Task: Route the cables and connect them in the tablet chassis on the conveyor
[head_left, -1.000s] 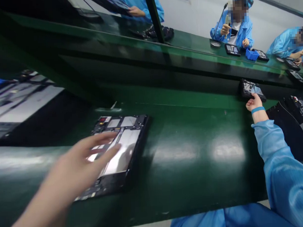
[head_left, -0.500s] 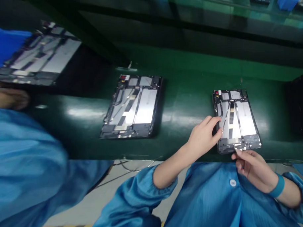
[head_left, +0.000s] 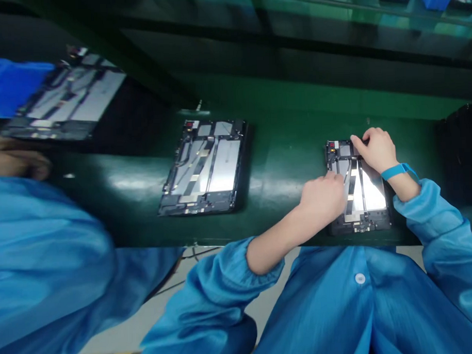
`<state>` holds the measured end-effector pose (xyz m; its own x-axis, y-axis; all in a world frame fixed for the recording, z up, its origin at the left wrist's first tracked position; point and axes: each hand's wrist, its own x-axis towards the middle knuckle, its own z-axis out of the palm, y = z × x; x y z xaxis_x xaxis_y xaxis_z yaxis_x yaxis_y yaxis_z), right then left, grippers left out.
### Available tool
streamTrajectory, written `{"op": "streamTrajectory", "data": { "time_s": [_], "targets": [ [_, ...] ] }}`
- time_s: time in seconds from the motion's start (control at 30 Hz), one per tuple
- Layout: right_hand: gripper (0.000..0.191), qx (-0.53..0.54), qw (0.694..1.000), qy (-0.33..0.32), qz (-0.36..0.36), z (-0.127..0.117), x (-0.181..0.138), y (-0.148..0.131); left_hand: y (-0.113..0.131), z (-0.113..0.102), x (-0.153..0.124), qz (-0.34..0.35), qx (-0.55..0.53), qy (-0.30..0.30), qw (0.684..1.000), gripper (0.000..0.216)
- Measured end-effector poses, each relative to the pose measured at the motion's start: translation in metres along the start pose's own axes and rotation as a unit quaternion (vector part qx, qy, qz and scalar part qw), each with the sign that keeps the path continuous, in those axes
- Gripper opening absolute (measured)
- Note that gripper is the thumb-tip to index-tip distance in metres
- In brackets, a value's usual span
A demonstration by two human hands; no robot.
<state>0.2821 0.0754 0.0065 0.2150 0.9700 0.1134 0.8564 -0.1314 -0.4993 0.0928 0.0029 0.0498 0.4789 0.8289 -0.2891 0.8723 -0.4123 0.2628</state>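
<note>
An opened tablet (head_left: 370, 190), its silver battery plates and dark ribbon cables bare, lies on the green bench in front of me. My left hand (head_left: 324, 197) is closed at its left edge, knuckles up, the fingertips hidden beneath. At the top edge my right hand (head_left: 376, 150), with a blue band on the wrist, grips the tablet's upper right corner. The thumb rests on the inner face and the fingers curl over the far side. Any small part under either hand is hidden.
Another opened tablet (head_left: 204, 168) lies to the left on the bench (head_left: 283, 196). Farther left are a stack topped by an opened tablet (head_left: 74, 97), a blue bin (head_left: 16, 84) and a co-worker's hand (head_left: 18, 160). A dark stack (head_left: 462, 153) stands at the right.
My right hand has gone from below the tablet's bottom edge up to its top right corner. My left hand has curled closed at the left edge. The tablet looks slightly turned.
</note>
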Motion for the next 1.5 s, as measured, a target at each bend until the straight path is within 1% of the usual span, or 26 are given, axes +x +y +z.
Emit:
{"op": "streamTrajectory", "data": {
  "time_s": [0.07, 0.1, 0.17, 0.23, 0.27, 0.3, 0.33, 0.4, 0.43, 0.47, 0.5, 0.53, 0.6, 0.67, 0.8, 0.9, 0.97, 1.03, 1.2, 1.3, 1.37, 1.4, 1.5],
  "targets": [
    [0.030, -0.015, 1.000, -0.008, 0.013, 0.012, 0.007, -0.003, -0.015, 0.010, -0.005, -0.027, -0.085, 0.048, 0.995, 0.009],
    [0.029, -0.021, 1.000, -0.008, 0.014, 0.015, 0.008, -0.005, -0.023, 0.017, -0.008, -0.043, -0.146, 0.073, 0.986, 0.010],
    [0.027, -0.025, 1.000, -0.013, 0.006, 0.018, 0.009, -0.008, -0.039, 0.030, -0.013, -0.079, -0.278, 0.114, 0.951, 0.020],
    [0.021, -0.004, 1.000, -0.023, -0.020, 0.017, 0.010, -0.009, -0.052, 0.039, -0.015, -0.123, -0.364, 0.125, 0.915, 0.021],
    [0.016, 0.013, 0.999, -0.023, -0.037, 0.015, 0.010, -0.009, -0.057, 0.041, -0.014, -0.144, -0.378, 0.132, 0.905, 0.017],
    [0.012, 0.029, 0.998, -0.017, -0.053, 0.013, 0.010, -0.009, -0.062, 0.042, -0.012, -0.162, -0.371, 0.149, 0.902, 0.012],
    [0.009, 0.042, 0.997, -0.007, -0.065, 0.010, 0.008, -0.008, -0.066, 0.041, -0.009, -0.176, -0.350, 0.181, 0.902, 0.015],
    [0.006, 0.056, 0.996, 0.012, -0.074, 0.003, 0.001, -0.007, -0.071, 0.036, 0.000, -0.185, -0.301, 0.259, 0.899, 0.043],
    [0.006, 0.059, 0.996, 0.015, -0.072, -0.001, -0.004, -0.006, -0.073, 0.033, 0.005, -0.176, -0.289, 0.289, 0.896, 0.054],
    [0.007, 0.062, 0.995, 0.015, -0.070, -0.005, -0.010, -0.005, -0.075, 0.029, 0.012, -0.158, -0.290, 0.297, 0.896, 0.058],
    [0.008, 0.066, 0.995, 0.012, -0.069, -0.008, -0.017, -0.005, -0.076, 0.026, 0.018, -0.133, -0.305, 0.284, 0.900, 0.053],
    [0.009, 0.068, 0.995, 0.009, -0.072, -0.011, -0.024, -0.005, -0.077, 0.023, 0.025, -0.104, -0.328, 0.255, 0.904, 0.044],
    [0.011, 0.076, 0.994, 0.008, -0.084, -0.014, -0.038, -0.005, -0.078, 0.019, 0.038, -0.050, -0.376, 0.178, 0.908, 0.024],
    [0.011, 0.089, 0.991, 0.004, -0.096, -0.015, -0.050, -0.006, -0.079, 0.015, 0.049, -0.017, -0.417, 0.106, 0.903, 0.014],
    [0.012, 0.121, 0.988, -0.011, -0.097, -0.012, -0.066, -0.006, -0.086, 0.008, 0.062, 0.008, -0.488, 0.013, 0.873, 0.013],
    [0.011, 0.141, 0.986, -0.007, -0.091, -0.008, -0.070, -0.005, -0.093, 0.003, 0.065, 0.020, -0.509, -0.028, 0.860, 0.018],
    [0.010, 0.147, 0.985, 0.001, -0.087, -0.006, -0.069, -0.005, -0.095, 0.002, 0.066, 0.018, -0.515, -0.040, 0.856, 0.020],
    [0.010, 0.144, 0.986, 0.009, -0.089, -0.005, -0.068, -0.007, -0.094, 0.003, 0.065, 0.007, -0.524, -0.036, 0.851, 0.020],
    [0.015, 0.120, 0.986, 0.004, -0.115, -0.008, -0.074, -0.011, -0.081, 0.011, 0.060, -0.043, -0.554, 0.019, 0.831, 0.016],
    [0.016, 0.117, 0.986, -0.012, -0.122, -0.011, -0.081, -0.012, -0.074, 0.012, 0.058, -0.061, -0.554, 0.040, 0.830, 0.013],
    [0.016, 0.131, 0.983, -0.017, -0.126, -0.012, -0.083, -0.011, -0.073, 0.008, 0.058, -0.072, -0.532, 0.030, 0.843, 0.012],
    [0.015, 0.139, 0.982, -0.018, -0.125, -0.013, -0.083, -0.010, -0.074, 0.004, 0.060, -0.073, -0.512, 0.023, 0.856, 0.011],
    [0.013, 0.165, 0.980, -0.013, -0.107, -0.013, -0.080, -0.003, -0.075, -0.011, 0.065, -0.046, -0.408, 0.009, 0.912, 0.006]
  ]
}}
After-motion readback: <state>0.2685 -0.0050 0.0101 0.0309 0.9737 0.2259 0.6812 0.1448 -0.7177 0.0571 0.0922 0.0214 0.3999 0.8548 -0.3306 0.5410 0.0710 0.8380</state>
